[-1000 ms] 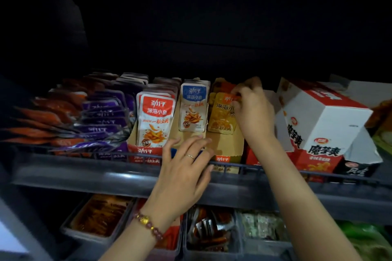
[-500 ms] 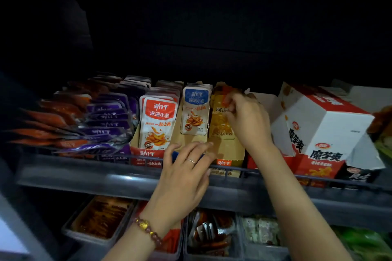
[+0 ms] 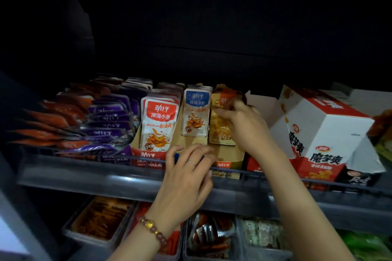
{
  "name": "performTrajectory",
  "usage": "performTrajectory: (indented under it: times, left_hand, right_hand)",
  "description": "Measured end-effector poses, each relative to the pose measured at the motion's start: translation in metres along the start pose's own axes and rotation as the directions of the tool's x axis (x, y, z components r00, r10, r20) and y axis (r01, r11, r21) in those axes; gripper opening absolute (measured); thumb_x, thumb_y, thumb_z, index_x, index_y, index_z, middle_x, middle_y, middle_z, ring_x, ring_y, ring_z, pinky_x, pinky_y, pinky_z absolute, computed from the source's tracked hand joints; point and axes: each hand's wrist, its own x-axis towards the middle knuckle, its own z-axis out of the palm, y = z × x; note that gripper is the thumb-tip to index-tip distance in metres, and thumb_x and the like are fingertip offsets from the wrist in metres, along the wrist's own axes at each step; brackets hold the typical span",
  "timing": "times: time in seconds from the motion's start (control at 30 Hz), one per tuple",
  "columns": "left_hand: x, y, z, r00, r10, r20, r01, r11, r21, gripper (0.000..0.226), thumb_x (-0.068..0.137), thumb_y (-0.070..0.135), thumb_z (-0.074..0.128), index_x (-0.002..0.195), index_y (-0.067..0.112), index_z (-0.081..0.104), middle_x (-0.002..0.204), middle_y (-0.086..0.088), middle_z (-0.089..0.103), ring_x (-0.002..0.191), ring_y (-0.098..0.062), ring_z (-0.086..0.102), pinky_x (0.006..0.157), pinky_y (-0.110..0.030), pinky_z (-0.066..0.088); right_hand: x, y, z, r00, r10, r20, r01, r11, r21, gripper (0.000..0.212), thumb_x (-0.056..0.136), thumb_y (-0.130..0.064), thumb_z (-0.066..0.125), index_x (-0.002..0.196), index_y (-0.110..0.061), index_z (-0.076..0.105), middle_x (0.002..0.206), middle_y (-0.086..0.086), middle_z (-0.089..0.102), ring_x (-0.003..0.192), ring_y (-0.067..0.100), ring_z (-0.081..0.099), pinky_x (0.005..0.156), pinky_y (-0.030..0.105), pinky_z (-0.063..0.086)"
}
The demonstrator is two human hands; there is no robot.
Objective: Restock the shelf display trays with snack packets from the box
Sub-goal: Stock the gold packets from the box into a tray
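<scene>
Head view, nearest first: below the shelf's front edge sit the lower bins (image 3: 101,220) of dark loose packets, out of this job. At the front edge of the shelf (image 3: 84,178) your left hand (image 3: 186,178) lies over the front lip of the cardboard tray (image 3: 230,155), fingers spread and bent. Whether it grips the lip or only steadies it cannot be told from here. Just behind, your right hand (image 3: 244,127) has its fingers curled on the top of the yellow packets (image 3: 219,133), pinching the front one where it stands in the tray's right-hand lane. You look to be at the seating step, tucking a packet upright into its row. Next, I judge, you should press it back flush against the ones behind, let go, and reach for more stock. The blue packets (image 3: 196,116) stand just beside on the left with a thin divider between, so come out straight up and toward you, not sideways. The red packets (image 3: 158,125) and purple packets (image 3: 108,121) fill the shelf toward its left end. On the right, the white-and-red box (image 3: 324,129) sits tilted near your wrist and may be your supply. Open room is above the rows, under the dark upper shelf.
</scene>
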Motion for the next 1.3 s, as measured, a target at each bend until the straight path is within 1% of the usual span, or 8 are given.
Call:
performTrajectory:
  times: [0.27,0.53,0.7,0.87,1.0,1.07,1.13,1.3]
  left_hand:
    - [0.0,-0.001,-0.003,0.999,0.01,0.049,-0.012,0.999,0.045,0.028,0.086,0.024,0.047,0.113,0.024,0.051,0.122,0.006,0.057,0.12,-0.012,0.045,0.104,-0.038,0.022]
    - [-0.011,-0.012,-0.017,0.992,0.101,0.07,-0.102,0.995,0.02,0.051,0.09,0.022,0.049,0.14,0.017,0.043,0.15,0.004,0.038,0.14,-0.01,0.031,0.111,-0.04,0.021]
    - [-0.035,-0.006,-0.051,0.966,0.255,0.039,-0.257,0.966,0.039,0.031,0.088,0.017,0.051,0.119,0.015,0.056,0.127,-0.003,0.06,0.119,-0.016,0.051,0.103,-0.035,0.033]
    - [-0.096,0.021,-0.082,0.897,0.3,0.324,-0.277,0.954,-0.116,0.023,0.093,0.022,0.046,0.092,0.013,0.067,0.091,-0.002,0.066,0.083,-0.017,0.059,0.078,-0.032,0.046]
    - [-0.177,0.031,-0.079,0.771,0.241,0.59,-0.148,0.968,-0.202,0.026,0.094,0.029,0.042,0.087,0.017,0.064,0.078,0.002,0.062,0.073,-0.018,0.059,0.068,-0.029,0.042]
    - [-0.225,0.033,-0.077,0.69,0.196,0.697,-0.077,0.977,-0.199,0.027,0.093,0.031,0.041,0.088,0.018,0.065,0.079,0.003,0.064,0.075,-0.018,0.061,0.071,-0.03,0.043]
    - [-0.27,0.032,-0.079,0.607,0.146,0.781,-0.013,0.985,-0.174,0.029,0.091,0.032,0.039,0.089,0.019,0.065,0.081,0.003,0.065,0.078,-0.018,0.062,0.074,-0.03,0.044]
    - [-0.339,0.026,-0.087,0.495,0.066,0.866,0.072,0.991,-0.116,0.029,0.086,0.029,0.04,0.089,0.02,0.067,0.081,0.005,0.066,0.075,-0.013,0.062,0.077,-0.024,0.039]
  right_hand:
    - [-0.001,0.003,0.001,0.998,-0.061,-0.02,0.062,0.997,0.04,0.059,0.088,-0.001,0.047,0.138,-0.033,0.046,0.132,0.001,0.046,0.118,0.022,0.044,0.101,0.032,0.029]
    - [-0.023,0.009,-0.002,0.957,-0.101,-0.272,0.182,0.938,0.294,0.028,0.086,0.001,0.054,0.1,-0.016,0.071,0.092,-0.005,0.054,0.088,0.017,0.057,0.081,0.037,0.048]
    - [-0.078,-0.006,-0.015,0.935,-0.181,-0.306,0.296,0.873,0.389,0.025,0.087,-0.008,0.047,0.094,-0.012,0.07,0.091,-0.003,0.056,0.086,0.017,0.057,0.076,0.041,0.049]
    - [-0.16,-0.049,-0.008,0.91,-0.379,-0.17,0.411,0.764,0.497,0.023,0.086,-0.007,0.049,0.093,-0.01,0.07,0.091,0.001,0.06,0.084,0.016,0.059,0.073,0.032,0.048]
    - [-0.237,-0.075,0.042,0.846,-0.508,0.163,0.331,0.739,0.587,0.023,0.088,-0.014,0.047,0.092,-0.016,0.07,0.093,-0.006,0.059,0.083,0.004,0.053,0.071,0.019,0.04]
    - [-0.28,-0.08,0.08,0.756,-0.478,0.447,0.096,0.757,0.647,0.021,0.092,-0.013,0.049,0.095,-0.02,0.069,0.096,-0.011,0.058,0.086,0.002,0.055,0.074,0.024,0.045]
    - [-0.324,-0.076,0.127,0.594,-0.426,0.682,-0.12,0.791,0.599,0.021,0.094,-0.01,0.052,0.099,-0.019,0.069,0.1,-0.013,0.059,0.095,0.006,0.059,0.084,0.029,0.047]
    - [-0.405,-0.06,0.219,0.065,-0.25,0.966,-0.357,0.898,0.257,0.02,0.096,-0.011,0.049,0.111,-0.008,0.062,0.117,0.007,0.059,0.112,0.022,0.056,0.097,0.034,0.044]
